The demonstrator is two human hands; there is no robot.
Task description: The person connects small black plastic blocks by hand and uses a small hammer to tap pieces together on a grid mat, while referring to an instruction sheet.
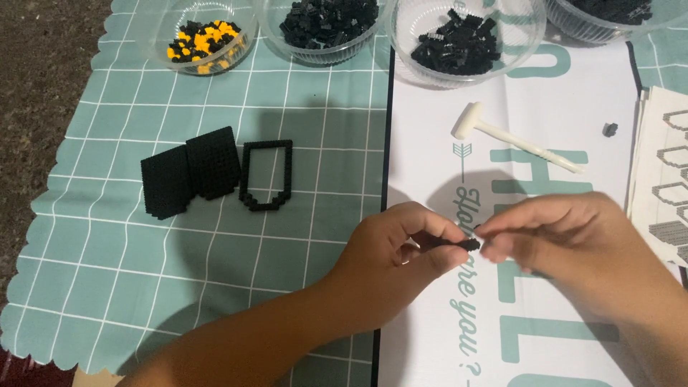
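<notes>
— Where did we have the small black strip point(459, 244)?

— Pinched in our left hand point(401, 247), lying left to right over the white sheet point(430, 143); our right hand's point(552, 240) fingertips closed on its right end.

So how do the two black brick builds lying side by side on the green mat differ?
The solid panel is filled in all over, while the outline frame is only a thin border with the mat showing through. The panel is wider, seemingly two overlapping slabs; the frame is one narrow piece. Both are black, lie flat, and share a pointed lower end. Neither hand touches them.
</notes>
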